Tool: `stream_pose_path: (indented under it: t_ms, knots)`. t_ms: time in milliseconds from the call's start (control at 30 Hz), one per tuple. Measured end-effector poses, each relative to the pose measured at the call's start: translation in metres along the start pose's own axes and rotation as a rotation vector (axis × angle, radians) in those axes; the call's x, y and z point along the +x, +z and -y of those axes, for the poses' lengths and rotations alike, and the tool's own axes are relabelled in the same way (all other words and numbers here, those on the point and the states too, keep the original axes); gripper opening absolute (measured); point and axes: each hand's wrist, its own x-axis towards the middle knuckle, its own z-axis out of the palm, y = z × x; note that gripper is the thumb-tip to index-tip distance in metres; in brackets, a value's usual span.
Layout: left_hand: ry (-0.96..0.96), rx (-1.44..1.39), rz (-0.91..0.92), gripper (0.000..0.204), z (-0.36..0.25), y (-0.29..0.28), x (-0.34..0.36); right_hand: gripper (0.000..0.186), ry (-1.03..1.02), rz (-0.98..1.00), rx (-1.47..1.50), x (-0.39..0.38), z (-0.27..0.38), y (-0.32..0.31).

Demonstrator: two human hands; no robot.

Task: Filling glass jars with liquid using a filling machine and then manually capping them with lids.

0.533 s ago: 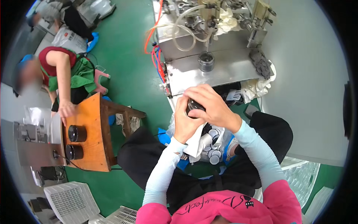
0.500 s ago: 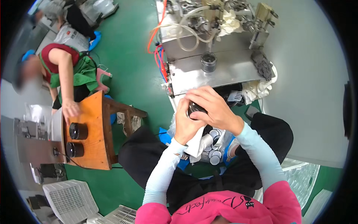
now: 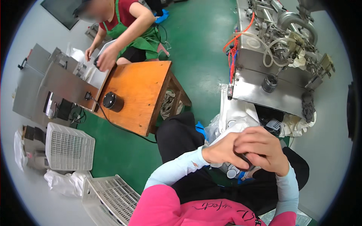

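Note:
Both my hands are closed round a dark lidded jar (image 3: 244, 161), mostly hidden by my fingers, in front of my body. My left hand (image 3: 225, 150) grips its left side; my right hand (image 3: 264, 148) lies over the top with fingers curled. White cloth or paper (image 3: 235, 115) and several white lids (image 3: 231, 173) lie below and beyond my hands. An open glass jar (image 3: 270, 83) stands on the steel ledge (image 3: 250, 90) of a machine (image 3: 283, 45) with tubes and hoses.
At left, a co-worker's hand (image 3: 107, 56) holds a dark jar by a steel device (image 3: 68, 88). Another dark jar (image 3: 113, 101) stands on a wooden table (image 3: 139, 98) with a cable. Plastic crates (image 3: 69, 145) sit at lower left; a grey wall is on the right.
My view has turned left. My joined hands have shifted slightly, still round the jar. The co-worker's hand has lifted one of the two jars from the wooden table.

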Motion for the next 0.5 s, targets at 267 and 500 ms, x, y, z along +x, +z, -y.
stream_pose_path:
  t_ms: [267, 500]
  knots:
    - [0.024, 0.512, -0.858, 0.06, -0.054, -0.067, 0.0, 0.043, 0.177, -0.337, -0.082, -0.037, -0.011, -0.013]
    - [0.03, 1.264, -0.484, 0.058, -0.079, -0.098, 0.078, 0.029, 0.494, -0.555, 0.11, -0.167, 0.025, -0.005]
